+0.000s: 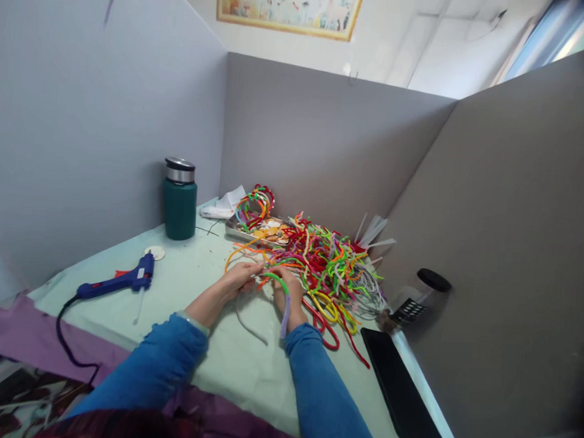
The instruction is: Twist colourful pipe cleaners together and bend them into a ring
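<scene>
My left hand (238,276) and my right hand (292,294) meet over the table's middle, fingers closed in a pinch. Between them is a multicoloured pipe-cleaner strip (286,308), orange and green at the fingertips, with a purple end curving down over the right hand. A thin grey strand (248,329) droops beneath the left hand, its upper end hidden by the fingers. Just beyond the hands, an orange-yellow pipe cleaner (233,255) arches over the table. Red-handled scissors (323,325) lie beside my right wrist. The exact joint at the fingertips is too small to make out.
A tangled pile of pipe cleaners (331,255) spreads behind my right hand. Behind sits a metal tray (231,229) bearing discs and coloured rings (255,208). At left are a green flask (179,209) and a blue glue gun (122,282). A black phone-like slab (401,389) lies right. Grey partitions (323,137) enclose the table.
</scene>
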{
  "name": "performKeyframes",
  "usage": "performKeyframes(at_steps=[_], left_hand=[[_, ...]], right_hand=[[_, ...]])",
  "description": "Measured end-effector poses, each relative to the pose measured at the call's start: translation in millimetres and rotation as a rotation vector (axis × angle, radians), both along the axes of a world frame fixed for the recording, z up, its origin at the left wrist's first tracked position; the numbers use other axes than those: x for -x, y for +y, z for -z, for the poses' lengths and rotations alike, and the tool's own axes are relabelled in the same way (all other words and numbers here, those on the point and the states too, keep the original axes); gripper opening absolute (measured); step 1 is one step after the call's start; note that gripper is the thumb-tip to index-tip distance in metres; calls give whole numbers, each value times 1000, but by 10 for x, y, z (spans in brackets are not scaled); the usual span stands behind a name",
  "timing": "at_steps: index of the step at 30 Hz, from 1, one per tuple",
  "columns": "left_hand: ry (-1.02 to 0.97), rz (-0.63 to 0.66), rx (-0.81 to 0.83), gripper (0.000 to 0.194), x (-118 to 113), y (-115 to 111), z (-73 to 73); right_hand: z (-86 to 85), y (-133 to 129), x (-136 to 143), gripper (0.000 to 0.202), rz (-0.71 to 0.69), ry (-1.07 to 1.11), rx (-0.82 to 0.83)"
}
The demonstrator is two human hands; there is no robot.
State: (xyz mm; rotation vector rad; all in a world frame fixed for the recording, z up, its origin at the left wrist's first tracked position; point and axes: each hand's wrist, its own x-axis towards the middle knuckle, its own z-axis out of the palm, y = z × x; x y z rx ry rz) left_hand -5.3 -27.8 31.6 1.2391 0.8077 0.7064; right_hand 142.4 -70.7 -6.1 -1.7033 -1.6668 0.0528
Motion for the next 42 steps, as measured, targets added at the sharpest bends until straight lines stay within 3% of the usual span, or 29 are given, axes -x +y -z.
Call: performKeyframes(at_steps=[5, 8, 13, 19, 25, 34, 37, 42], left_hand=[[202, -20, -122, 40, -20, 58, 73], [288, -81, -172, 39, -37, 131, 140], [328, -59, -155, 37, -47, 195, 185], [323, -3, -202, 37, -51, 180, 165], [483, -49, -186, 32, -25, 145, 79], [556, -55, -195, 40, -71, 179, 116], [533, -19, -231, 51, -40, 149, 35], [413, 168, -192, 60, 147, -29, -177]], right_hand=[[-54, 33, 141, 25, 96, -222, 114], [-69, 70, 214, 23, 139, -244, 124], [-94, 96, 222, 19, 104, -226, 132], [-64, 89, 120, 17, 65, -39, 63], [-37, 122, 59, 20, 125, 124, 102], [81, 192, 119, 13, -152, 649, -82], [28, 166, 152, 16, -126, 734, -87], [-69, 169, 149, 31, -108, 866, 4]])
